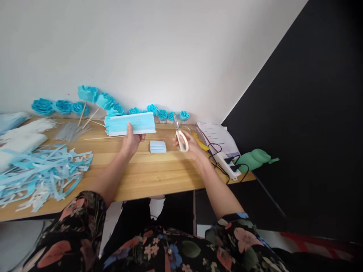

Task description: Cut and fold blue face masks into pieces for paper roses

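Note:
My left hand point(132, 140) grips a blue face mask point(136, 123) with white edges, holding it up over the wooden table; the thumb lies across its front. Whether it is one mask or several layers I cannot tell. In my right hand point(190, 144) is a pair of scissors point(181, 139) with white handles, the blades pointing up and away from me. A small stack of pale blue cut pieces point(158, 147) lies on the table between my hands. Along the wall sit several blue handmade flowers point(104, 101), some on thin wooden sticks point(82, 113).
Blue and white strips point(53, 170) are heaped on the left of the table point(133, 177), beside white material point(22, 147) and thin grey wires point(72, 131). On the right are a power strip point(228, 164) with black cords, printed papers point(217, 138), a yellow object point(200, 142) and a green object point(253, 159).

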